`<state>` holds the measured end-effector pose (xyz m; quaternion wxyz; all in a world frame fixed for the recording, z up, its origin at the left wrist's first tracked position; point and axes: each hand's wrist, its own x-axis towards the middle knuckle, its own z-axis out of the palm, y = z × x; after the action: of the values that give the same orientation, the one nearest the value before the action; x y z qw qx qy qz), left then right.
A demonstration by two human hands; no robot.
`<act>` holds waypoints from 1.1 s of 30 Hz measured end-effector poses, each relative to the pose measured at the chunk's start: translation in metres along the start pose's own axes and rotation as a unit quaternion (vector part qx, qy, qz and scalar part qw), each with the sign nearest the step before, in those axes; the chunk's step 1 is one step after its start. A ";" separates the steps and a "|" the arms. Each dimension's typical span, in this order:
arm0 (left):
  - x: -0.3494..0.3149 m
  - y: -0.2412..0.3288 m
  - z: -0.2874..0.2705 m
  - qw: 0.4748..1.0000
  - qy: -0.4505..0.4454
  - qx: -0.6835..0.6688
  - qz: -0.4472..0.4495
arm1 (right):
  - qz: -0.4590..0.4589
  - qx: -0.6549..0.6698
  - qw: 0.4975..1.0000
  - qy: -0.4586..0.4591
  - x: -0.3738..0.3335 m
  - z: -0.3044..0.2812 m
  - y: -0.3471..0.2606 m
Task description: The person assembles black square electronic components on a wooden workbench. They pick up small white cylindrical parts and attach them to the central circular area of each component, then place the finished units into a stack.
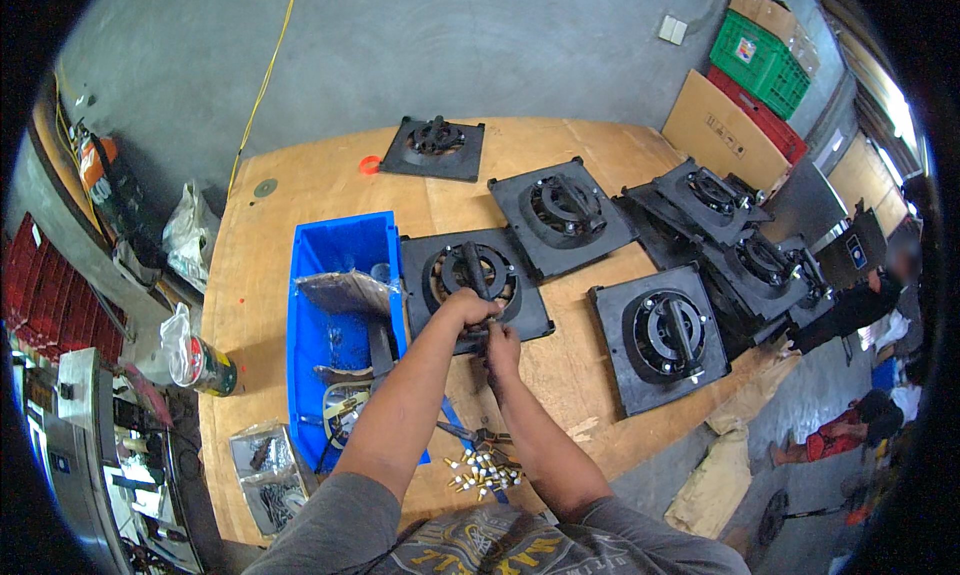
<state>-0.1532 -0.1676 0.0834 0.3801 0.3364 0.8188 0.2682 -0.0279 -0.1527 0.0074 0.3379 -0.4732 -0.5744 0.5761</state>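
**Two hands on one black plate**

Both my hands work the square black plastic plate with a round centre hub, lying on the wooden bench beside the blue plastic bin. Left hand grips its hub bar; right hand pinches its near edge.

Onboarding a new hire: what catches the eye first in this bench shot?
Square black plastic fan-motor plates spread over the wooden tabletop, several piled at its right end. Both hands meet at the nearest plate's front edge, left hand above right hand. Left of them stands a bright blue plastic bin of bagged parts.
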 end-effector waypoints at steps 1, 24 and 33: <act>0.001 -0.001 -0.001 1.000 -0.003 -0.014 -0.008 | -0.099 -0.094 0.990 0.046 0.001 0.004 0.003; -0.006 0.001 -0.003 1.000 0.011 0.004 0.005 | -0.085 -0.098 0.992 -0.002 -0.005 -0.008 0.002; -0.014 0.013 -0.007 0.999 -0.024 0.004 -0.024 | 0.021 0.103 0.991 -0.080 0.012 -0.011 0.019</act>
<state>-0.1480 -0.1708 0.1026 0.4048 0.3249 0.8181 0.2477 -0.0184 -0.1401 -0.0120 0.3258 -0.4006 -0.5273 0.6748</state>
